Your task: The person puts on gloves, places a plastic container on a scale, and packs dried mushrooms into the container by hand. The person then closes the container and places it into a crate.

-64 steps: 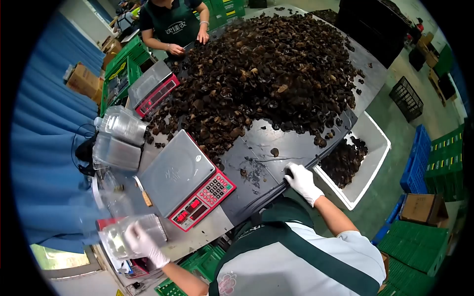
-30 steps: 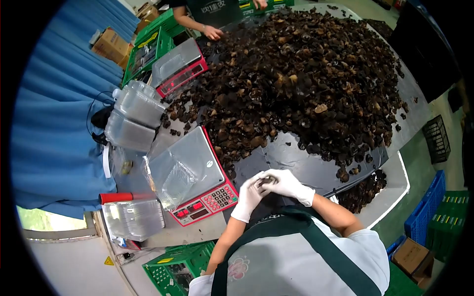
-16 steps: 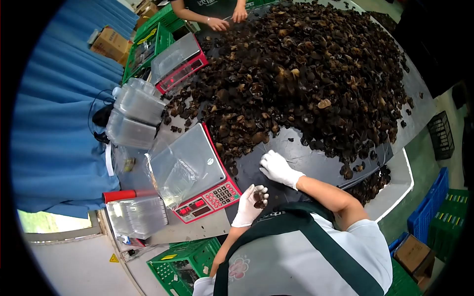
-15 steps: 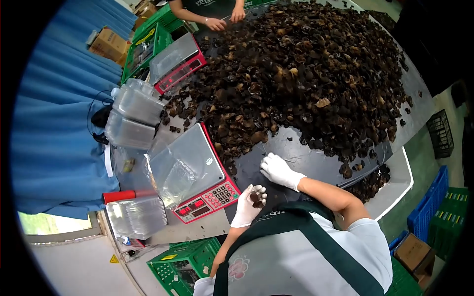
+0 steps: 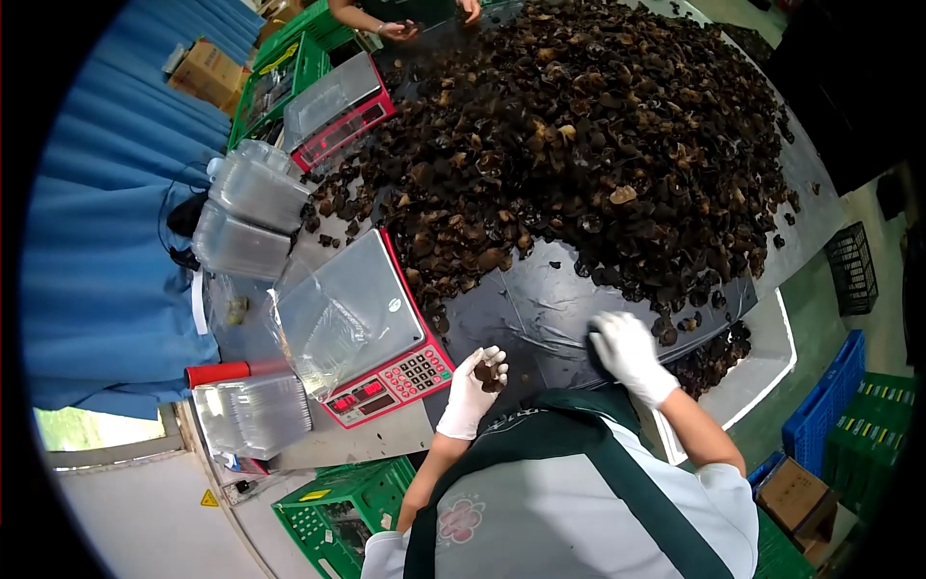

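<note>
My left hand (image 5: 471, 394), in a white glove, is curled palm up around a few dark mushroom pieces (image 5: 489, 377), near the front corner of the red scale (image 5: 391, 386). My right hand (image 5: 627, 352), also gloved, is over the dark sheet (image 5: 550, 309) near the table's front edge. A dark shape shows at its fingertips, but blur hides whether it is held. A large heap of dark mushrooms (image 5: 598, 145) lies beyond both hands. On the scale's plate rests a clear plastic container (image 5: 333, 338).
Stacked clear containers (image 5: 246, 217) and a second scale (image 5: 342, 106) stand at the left. Across the table are a co-worker's hands (image 5: 397, 31). A white foam box (image 5: 762, 386) with mushrooms is at the right, and a green crate (image 5: 338, 511) is below the table.
My right hand has moved right along the sheet, toward the foam box. My left hand stays curled around the dark pieces. The co-worker's hands have moved farther apart, and the view has shifted slightly.
</note>
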Motion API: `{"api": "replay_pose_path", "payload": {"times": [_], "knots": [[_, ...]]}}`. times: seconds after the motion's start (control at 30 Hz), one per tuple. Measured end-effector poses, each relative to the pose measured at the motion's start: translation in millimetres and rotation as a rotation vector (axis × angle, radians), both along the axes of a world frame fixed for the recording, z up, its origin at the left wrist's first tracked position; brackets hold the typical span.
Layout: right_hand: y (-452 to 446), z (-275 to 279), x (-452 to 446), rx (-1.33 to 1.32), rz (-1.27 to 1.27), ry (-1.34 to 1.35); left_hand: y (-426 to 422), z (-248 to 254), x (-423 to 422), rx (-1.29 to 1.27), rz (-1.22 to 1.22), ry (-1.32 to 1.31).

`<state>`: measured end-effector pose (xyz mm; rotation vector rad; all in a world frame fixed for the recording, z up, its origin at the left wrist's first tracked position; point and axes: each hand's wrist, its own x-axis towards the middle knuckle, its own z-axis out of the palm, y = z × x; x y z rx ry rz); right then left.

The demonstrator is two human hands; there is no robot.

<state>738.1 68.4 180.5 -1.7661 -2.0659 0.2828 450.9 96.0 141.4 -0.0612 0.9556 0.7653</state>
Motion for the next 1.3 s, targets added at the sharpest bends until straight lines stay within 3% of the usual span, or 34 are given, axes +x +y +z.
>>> {"api": "replay_pose_path", "payload": {"times": [0.07,0.1,0.17,0.23,0.3,0.37,0.5,0.63,0.7,0.73,0.97,1.03,1.1,1.3], "knots": [[24.7,-11.1,-44.0,-0.108,0.078,0.160,0.8,4.8,-0.8,0.006,0.012,0.026],[38.3,-12.0,-66.9,0.029,0.181,0.209,2.7,7.6,0.3,0.010,0.028,0.046],[58.2,-29.0,-108.3,0.021,0.388,0.310,2.9,19.2,0.6,0.042,0.065,0.032],[72.9,-80.4,-139.8,0.100,0.531,0.104,-0.2,25.1,-1.0,0.068,0.083,0.055],[83.8,-90.9,-149.4,0.087,0.502,-0.016,-3.8,19.4,-6.4,0.179,0.044,0.019],[82.6,-89.6,-146.8,0.020,0.340,0.161,-7.0,27.3,0.1,0.097,0.072,0.083],[75.2,-56.3,-95.8,-0.162,-0.027,0.181,-10.4,30.5,2.6,0.058,0.068,0.127],[32.1,-85.4,-30.9,0.059,-0.236,-0.037,-3.9,15.7,1.2,0.075,0.025,0.107],[10.1,-83.3,-7.2,-0.084,-0.307,-0.062,-0.5,11.2,3.1,0.078,0.003,0.105],[1.5,-83.6,4.6,0.007,-0.269,-0.087,2.1,10.6,4.6,0.074,-0.022,0.111],[-1.8,-54.2,22.3,0.034,-0.417,0.464,27.8,-7.3,14.2,0.158,-0.070,0.155],[14.8,-36.4,18.6,0.095,-0.374,0.493,34.9,-12.8,22.3,0.246,-0.035,0.339],[37.5,-7.6,12.6,0.174,-0.388,0.550,42.0,-23.3,22.7,0.291,-0.052,0.328],[116.8,36.3,52.8,0.462,-0.560,0.164,49.3,-0.3,36.7,0.459,-0.072,0.530]]}}
